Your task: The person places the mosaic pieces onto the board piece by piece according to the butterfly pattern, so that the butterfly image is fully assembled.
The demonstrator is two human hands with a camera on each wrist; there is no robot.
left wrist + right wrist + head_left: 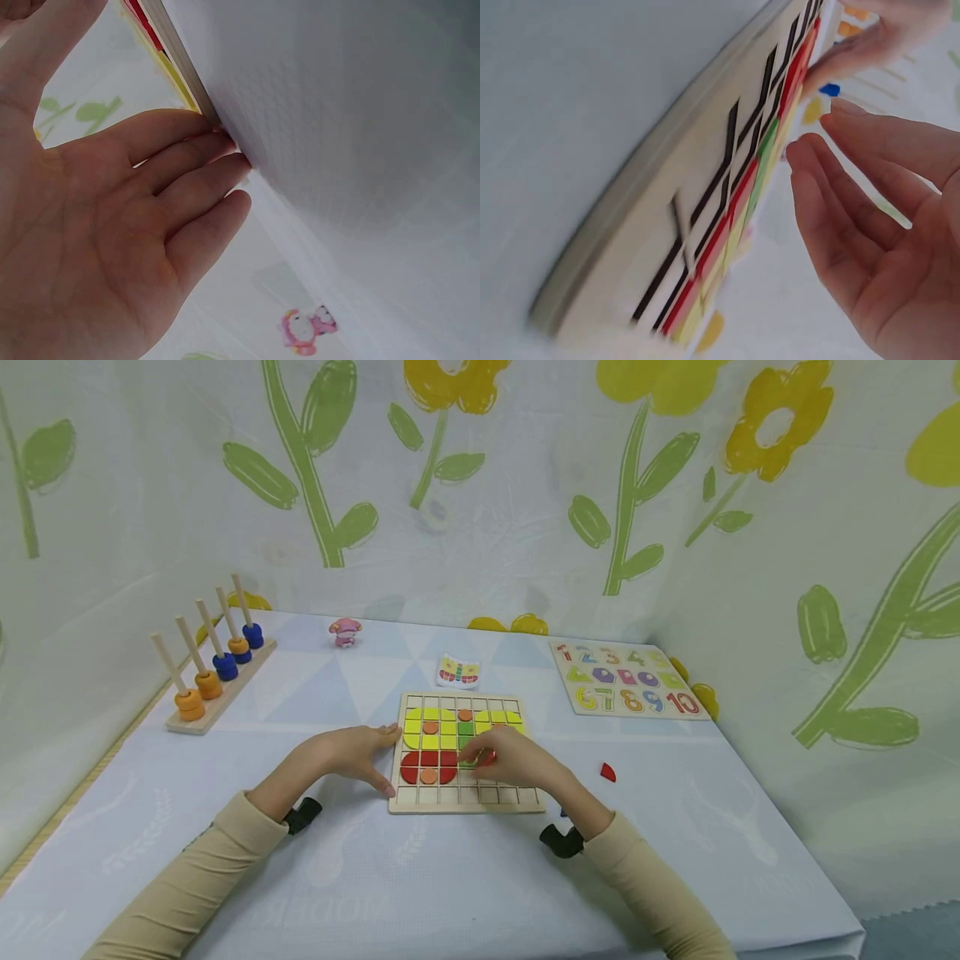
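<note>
A wooden grid board (467, 807) lies flat on the table, filled in part with yellow, red, green and orange pieces. Along its left edge rests my left hand (351, 755), fingers extended and thumb spread near the lower corner. The left wrist view shows those fingertips (225, 139) touching the board's side. My right hand (521, 758) hovers over the board's middle right, hiding some cells. Its fingers are loosely bent, with a gap between thumb and fingers and nothing visible there in the right wrist view. Green squares (465, 728) stand in a column near its fingertips.
A loose red quarter piece (607, 772) lies right of the board. Behind the board is a small pattern card (459, 672). A peg stacker (217, 681) stands at left, a pink figurine (345, 632) at the back, and a number puzzle (628, 681) at back right.
</note>
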